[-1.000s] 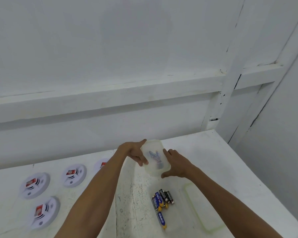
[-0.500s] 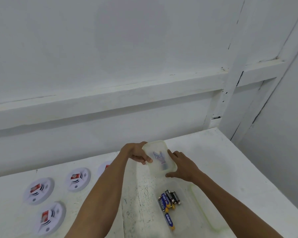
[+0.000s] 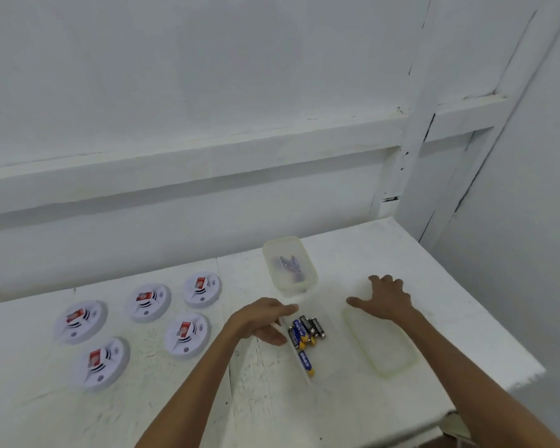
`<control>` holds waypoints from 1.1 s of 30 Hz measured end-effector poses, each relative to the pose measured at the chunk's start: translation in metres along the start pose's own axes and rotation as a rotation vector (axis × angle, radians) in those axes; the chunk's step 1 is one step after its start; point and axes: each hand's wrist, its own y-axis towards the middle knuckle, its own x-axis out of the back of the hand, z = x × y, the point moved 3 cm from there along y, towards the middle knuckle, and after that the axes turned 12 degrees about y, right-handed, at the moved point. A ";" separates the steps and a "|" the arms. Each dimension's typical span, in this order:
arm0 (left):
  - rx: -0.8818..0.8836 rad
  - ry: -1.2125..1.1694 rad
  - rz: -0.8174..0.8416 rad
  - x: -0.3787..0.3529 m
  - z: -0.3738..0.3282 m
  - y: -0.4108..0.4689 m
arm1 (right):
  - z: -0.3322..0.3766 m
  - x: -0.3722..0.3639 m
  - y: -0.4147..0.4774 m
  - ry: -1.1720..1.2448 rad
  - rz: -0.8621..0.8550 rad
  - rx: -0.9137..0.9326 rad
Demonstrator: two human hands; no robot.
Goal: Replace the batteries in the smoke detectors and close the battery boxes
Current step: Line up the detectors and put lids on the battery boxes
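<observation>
Several round white smoke detectors (image 3: 187, 335) with red labels lie on the white table (image 3: 353, 247) at the left. A lidded clear plastic box (image 3: 289, 266) holding dark batteries stands at the back, apart from both hands. In front of it an open clear box (image 3: 327, 357) holds several blue, yellow and black batteries (image 3: 305, 333). My left hand (image 3: 262, 319) hovers at that box's left rim, fingers loosely extended. My right hand (image 3: 383, 296) rests spread at the far end of a loose clear lid (image 3: 381, 344).
A white wall with a ledge (image 3: 188, 163) runs behind the table. The table's right edge (image 3: 498, 321) drops off beside a white post and wall.
Both hands have let go of the lidded box, which now stands on the table at the back. The left hand moved to the open box, the right onto the loose lid. The view shifted, showing more detectors.
</observation>
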 end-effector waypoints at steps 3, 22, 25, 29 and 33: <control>-0.079 -0.033 -0.033 -0.012 0.010 -0.001 | -0.023 0.007 -0.013 -0.013 0.042 -0.102; -0.132 -0.302 -0.354 -0.033 0.013 -0.010 | 0.035 0.026 -0.077 0.205 -0.166 0.082; -0.110 -0.340 -0.356 -0.035 0.009 -0.015 | 0.080 0.010 -0.105 0.054 -0.188 0.225; -0.093 -0.372 -0.331 -0.034 0.010 -0.013 | 0.117 -0.023 -0.134 -0.135 -0.198 0.375; -0.108 -0.389 -0.282 -0.035 0.010 -0.012 | 0.126 -0.044 -0.150 -0.185 -0.185 0.413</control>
